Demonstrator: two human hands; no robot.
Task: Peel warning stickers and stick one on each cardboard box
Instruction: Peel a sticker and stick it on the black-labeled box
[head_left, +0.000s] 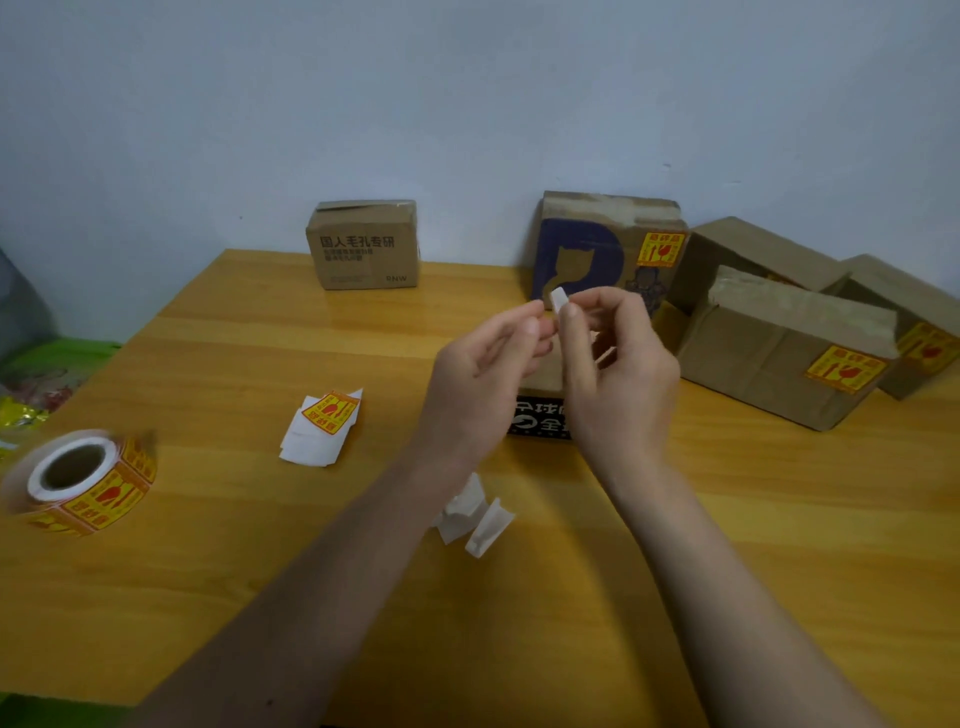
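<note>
Small white sticker piece (559, 300) sits pinched between the fingertips of both hands, raised above the yellow wooden desk (260, 545). The left hand (488, 369) curls its thumb and forefinger onto it from the left; the right hand (618, 358) nips it from the right. Behind the hands stands the brown cardboard box with a blue letter (587, 249); left of the hands lies the yellow-and-red sticker roll (85, 480).

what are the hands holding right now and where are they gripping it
A small white paper piece, likely sticker backing, is pinched at its lower end between the fingertips of the left hand and right hand.
</note>
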